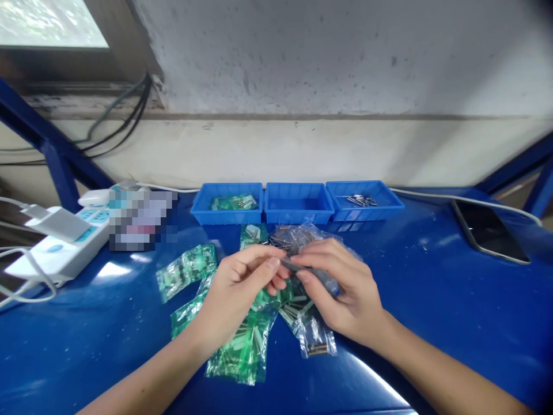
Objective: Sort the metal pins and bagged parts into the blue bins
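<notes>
Both hands meet over a pile of small plastic packets. A small dark grey item [298, 266], too blurred to name, runs between their fingertips. My left hand [242, 288] pinches its left end between thumb and index finger. On its right end, my right hand [343, 282] has its thumb below and its fingers above. Green-tinted packets [237, 351] with pale pieces and metal pins lie below and left of the hands. A clear packet with brass-coloured pins [317, 340] rests under my right hand. Behind the fingers is a larger clear bag [298, 235] with metal parts.
Three blue bins stand by the wall: the left bin [227, 217] holds green packets, the middle bin [298, 217] shows nothing inside, the right bin [367, 214] holds metal pins. A phone [490, 230] lies at right. At left are a power strip [64, 253] and cables.
</notes>
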`<state>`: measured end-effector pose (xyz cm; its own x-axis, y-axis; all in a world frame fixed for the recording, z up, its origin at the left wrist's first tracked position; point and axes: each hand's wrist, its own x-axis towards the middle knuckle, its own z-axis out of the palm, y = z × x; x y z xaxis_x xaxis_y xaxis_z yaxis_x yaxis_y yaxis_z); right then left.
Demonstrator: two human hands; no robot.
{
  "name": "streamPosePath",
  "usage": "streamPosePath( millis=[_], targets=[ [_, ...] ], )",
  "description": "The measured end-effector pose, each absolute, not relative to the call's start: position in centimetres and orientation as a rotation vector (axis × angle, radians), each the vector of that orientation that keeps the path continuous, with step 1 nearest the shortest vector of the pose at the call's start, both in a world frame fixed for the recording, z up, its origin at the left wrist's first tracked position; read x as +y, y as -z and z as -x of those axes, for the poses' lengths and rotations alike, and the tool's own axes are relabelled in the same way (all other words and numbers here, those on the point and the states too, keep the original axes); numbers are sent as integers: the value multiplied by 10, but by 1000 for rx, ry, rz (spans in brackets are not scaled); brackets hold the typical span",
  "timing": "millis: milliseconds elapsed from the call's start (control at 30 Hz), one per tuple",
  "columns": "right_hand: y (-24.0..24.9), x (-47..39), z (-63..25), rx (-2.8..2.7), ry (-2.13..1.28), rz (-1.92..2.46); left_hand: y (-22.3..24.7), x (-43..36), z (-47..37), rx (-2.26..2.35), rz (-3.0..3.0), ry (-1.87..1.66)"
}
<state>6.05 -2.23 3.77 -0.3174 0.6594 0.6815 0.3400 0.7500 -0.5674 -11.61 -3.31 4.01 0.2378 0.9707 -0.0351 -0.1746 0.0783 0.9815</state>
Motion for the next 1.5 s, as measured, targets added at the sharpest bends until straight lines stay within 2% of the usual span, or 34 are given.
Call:
streamPosePath(
  millis=[267,467,667,933,1200,1400,1500],
  targets=[
    [-39,-21,-59,-1781,-635,905,-37,-32,118,1165,-1277,-967],
    [-40,-23,-56,-1815,-663,960,-41,-32,117,1246,-1609,-1119],
    [-46,-18,-67,-1755,-581,1042,-42,-30,120,1278,-1668,-1105],
    [-58,20,-125,-1421,-165,1339,-46,-21,133,1373,-1778,-1153],
    [-56,30,-134,-1624,-137,1634,-31,-23,126,1204,-2241,-970],
    [-50,51,-189,-1228,-194,1633,-29,-24,125,1293,-2310,-780],
    [-42,56,-237,-1176,-97,1671,-28,-19,128,1388,-2341,-736]
  ],
)
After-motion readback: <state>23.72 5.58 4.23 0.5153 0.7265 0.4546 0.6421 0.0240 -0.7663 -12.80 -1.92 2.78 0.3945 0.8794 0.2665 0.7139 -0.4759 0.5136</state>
